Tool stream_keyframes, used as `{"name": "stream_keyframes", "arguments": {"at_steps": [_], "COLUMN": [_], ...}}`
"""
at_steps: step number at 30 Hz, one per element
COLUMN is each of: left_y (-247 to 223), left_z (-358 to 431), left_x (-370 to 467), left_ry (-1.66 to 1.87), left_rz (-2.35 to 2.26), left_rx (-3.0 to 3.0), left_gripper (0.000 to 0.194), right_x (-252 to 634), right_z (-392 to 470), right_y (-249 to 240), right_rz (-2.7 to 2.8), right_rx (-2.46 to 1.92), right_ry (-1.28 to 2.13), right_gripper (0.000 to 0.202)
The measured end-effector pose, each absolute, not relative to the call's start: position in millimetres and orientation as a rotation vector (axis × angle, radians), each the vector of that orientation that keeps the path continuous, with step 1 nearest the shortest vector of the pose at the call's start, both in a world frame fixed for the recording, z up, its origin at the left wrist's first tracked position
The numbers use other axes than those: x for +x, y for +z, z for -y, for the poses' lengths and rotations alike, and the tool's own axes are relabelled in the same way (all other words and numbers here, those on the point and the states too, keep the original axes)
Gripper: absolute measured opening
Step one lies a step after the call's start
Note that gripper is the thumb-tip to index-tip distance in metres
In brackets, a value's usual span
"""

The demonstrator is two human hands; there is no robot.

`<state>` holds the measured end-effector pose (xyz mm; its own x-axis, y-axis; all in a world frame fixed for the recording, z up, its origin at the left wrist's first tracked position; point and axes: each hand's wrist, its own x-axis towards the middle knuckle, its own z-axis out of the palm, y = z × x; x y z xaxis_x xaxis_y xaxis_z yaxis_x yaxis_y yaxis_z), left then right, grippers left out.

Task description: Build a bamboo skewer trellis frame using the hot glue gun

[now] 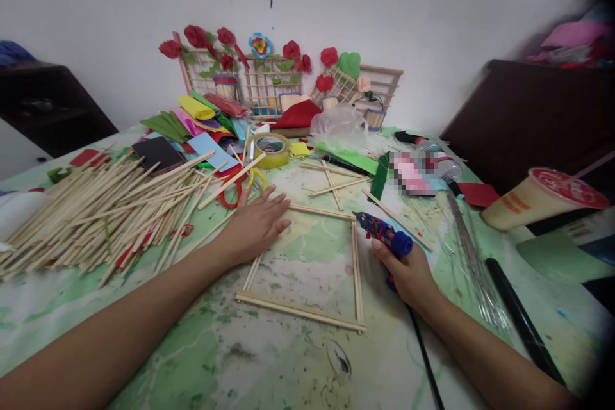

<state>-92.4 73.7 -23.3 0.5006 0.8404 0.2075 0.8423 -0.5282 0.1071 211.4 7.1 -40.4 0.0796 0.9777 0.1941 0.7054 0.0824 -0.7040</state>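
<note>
A square frame of wooden sticks (pixel 300 312) lies flat on the table. My left hand (pixel 257 223) rests over its far left corner, fingers stretched out and apart, hiding that corner. In my right hand (pixel 408 269) is a blue glue gun (pixel 387 234), gripped by its handle. Its nozzle touches or hovers just over the frame's far right corner; I cannot tell which. A black cord runs from the gun toward the near edge. Scissors with red and yellow handles (pixel 232 191) lie just beyond my left hand.
A large heap of loose sticks (pixel 96 218) covers the table's left side. Coloured paper, a tape roll (pixel 270 148) and stick lattices with paper flowers (pixel 273 80) stand at the back. Thin wires (pixel 473 269), a black rod (pixel 521 317) and a drink cup (pixel 538 198) are on the right.
</note>
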Motion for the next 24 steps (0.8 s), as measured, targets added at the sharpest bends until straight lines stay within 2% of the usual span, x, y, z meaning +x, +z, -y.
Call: {"name": "stream_keyframes", "arguments": {"at_steps": [7,11,24], "left_y": [-18,-21,-21], "left_z": [-88,-94,-99], "left_x": [-107,-112,-116], "left_ry": [-0.670,-0.649,-0.591], "left_rz": [1.572,1.598,1.597], "left_rx": [-2.588,-2.540,-2.511], "left_gripper": [0.040,0.029,0.030], "right_x": [211,211,210], "right_z": [-6,-6,-6], "right_y": [-40,-39,-36], "right_rz": [1.658,1.674,1.676], "right_rx": [-1.691,-1.667,-1.688], "right_ry": [0.590,0.550,0.559], "right_gripper": [0.047,0.048,0.048]}}
